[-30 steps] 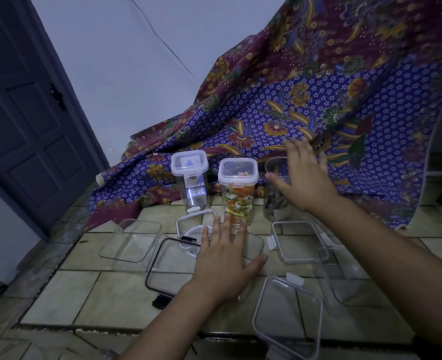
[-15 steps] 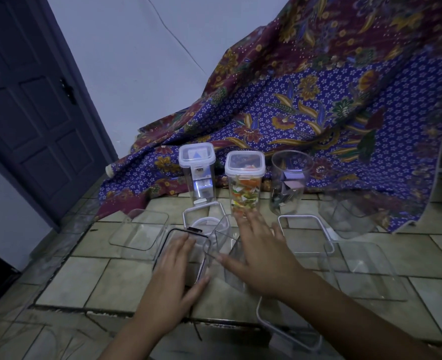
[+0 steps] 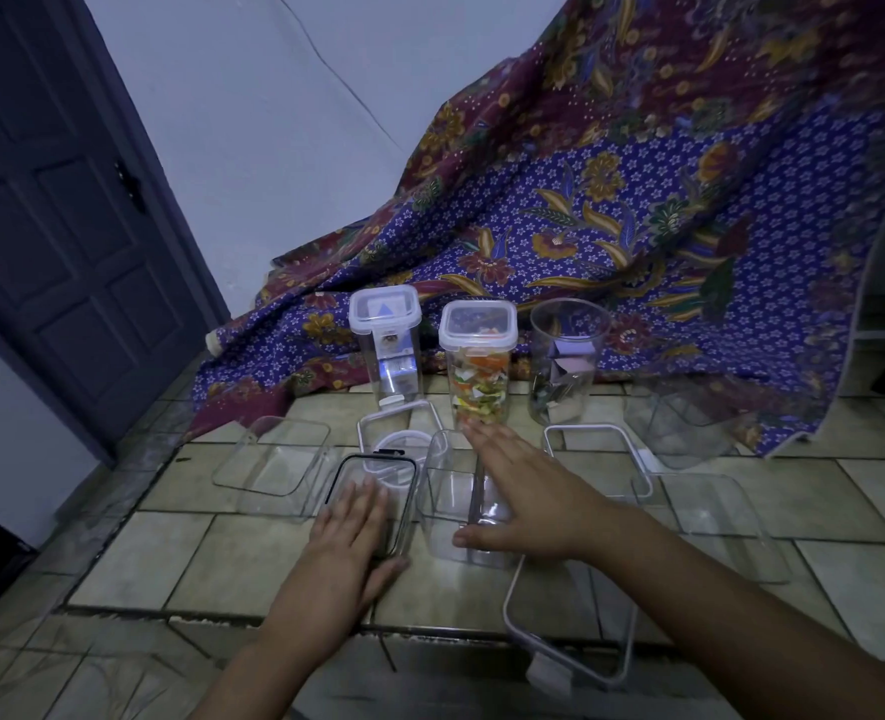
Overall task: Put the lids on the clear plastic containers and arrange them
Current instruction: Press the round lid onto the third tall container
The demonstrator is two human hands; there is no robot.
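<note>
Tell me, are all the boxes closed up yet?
Not yet. Two tall containers at the back, one with a blue label and one with colourful bits, have lids. The right hand rests on an open container; the left hand lies on a black-rimmed lid. The round jar and several others remain open.

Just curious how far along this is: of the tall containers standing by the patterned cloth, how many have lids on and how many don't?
Tall containers with lid on: 2, the left one and the middle one holding colourful pieces
Open tall container: 1
Total: 3
</note>
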